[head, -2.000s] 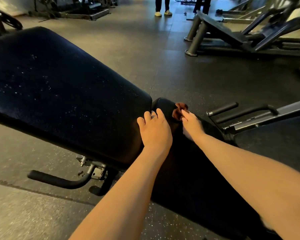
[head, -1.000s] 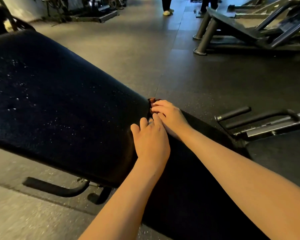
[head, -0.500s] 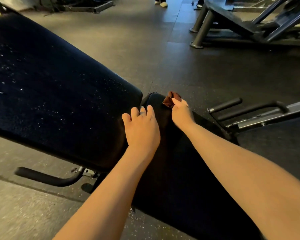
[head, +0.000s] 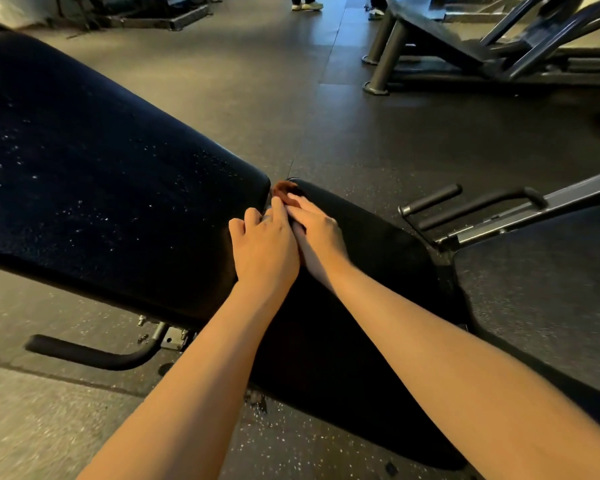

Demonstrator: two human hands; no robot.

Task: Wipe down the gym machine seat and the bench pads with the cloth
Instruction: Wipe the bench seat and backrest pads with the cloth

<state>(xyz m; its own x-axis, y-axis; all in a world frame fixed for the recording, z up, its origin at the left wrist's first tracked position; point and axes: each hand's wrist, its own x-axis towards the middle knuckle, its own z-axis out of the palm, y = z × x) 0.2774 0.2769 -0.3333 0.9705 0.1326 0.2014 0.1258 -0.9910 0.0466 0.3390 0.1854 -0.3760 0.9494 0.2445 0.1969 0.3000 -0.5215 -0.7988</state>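
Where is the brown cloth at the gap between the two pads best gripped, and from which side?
Pinch the bunched far end of the cloth, which stands up above the gap between back pad and seat pad. Come from above and the far side: the right hand covers its near part, and the pads flank it.
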